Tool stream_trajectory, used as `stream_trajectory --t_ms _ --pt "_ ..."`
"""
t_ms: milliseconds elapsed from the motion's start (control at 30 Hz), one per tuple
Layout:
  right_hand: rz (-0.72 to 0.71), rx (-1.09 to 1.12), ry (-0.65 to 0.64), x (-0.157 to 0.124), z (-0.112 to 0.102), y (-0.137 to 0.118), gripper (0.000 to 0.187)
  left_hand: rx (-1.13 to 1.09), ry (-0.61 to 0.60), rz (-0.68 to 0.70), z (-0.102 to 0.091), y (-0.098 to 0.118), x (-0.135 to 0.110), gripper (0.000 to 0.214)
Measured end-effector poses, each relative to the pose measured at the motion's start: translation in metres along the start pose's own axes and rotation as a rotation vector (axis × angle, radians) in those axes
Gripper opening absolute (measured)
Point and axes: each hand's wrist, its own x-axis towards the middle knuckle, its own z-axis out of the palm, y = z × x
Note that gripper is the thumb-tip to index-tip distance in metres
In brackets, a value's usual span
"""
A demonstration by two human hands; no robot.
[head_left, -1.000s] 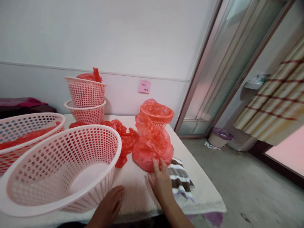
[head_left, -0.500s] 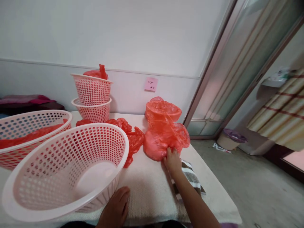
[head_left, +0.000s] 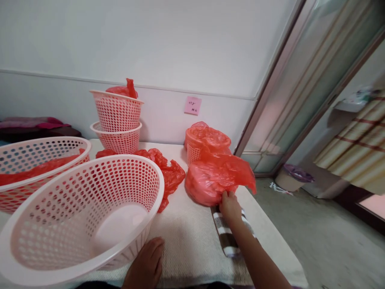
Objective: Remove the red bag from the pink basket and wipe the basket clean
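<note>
– right hand (head_left: 231,206) has shifted a touch right since half a second ago, and the loose top of the red bag (head_left: 207,182) has swung out toward the right table edge. is it gripping?

– fingertips are bent against the bag's near side, right of centre in frame. thumb's hidden, so can't tell if they're pinching. my guess: steadying the bag, that thin plastic probably slides easily.

– and the left hand (head_left: 147,259)?

– bottom, left of centre, fingers loosely curled, nothing visible in them. looks parked on the table (head_left: 180,249), just beside the big basket (head_left: 120,222).

– what's in the way?

– forearm and hand cover part of the striped cloth (head_left: 224,230), lower right. bag blocks some of the lined basket (head_left: 193,153) behind it. big basket hogs the lower left and hides some crumpled red plastic (head_left: 173,176). stacked baskets (head_left: 118,114), upper left, are likely piled to save room. pink note (head_left: 193,105) sits on the wall, upper middle.
</note>
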Motion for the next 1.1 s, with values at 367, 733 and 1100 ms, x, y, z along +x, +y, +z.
stream_trajectory --t_ms 367,733,1100 --pt "-0.005 -0.026 -0.019 0.039 0.020 -0.022 0.037 0.064 -0.014 0.038 0.002 0.000 -0.003 0.046" --pt "0.025 -0.012 -0.016 0.040 0.030 -0.010 0.038 0.060 -0.003 0.016 0.001 0.003 0.000 0.045" --pt "0.183 0.024 -0.066 0.028 0.013 0.024 0.039 0.081 -0.002 0.013 0.000 0.005 0.000 0.046"
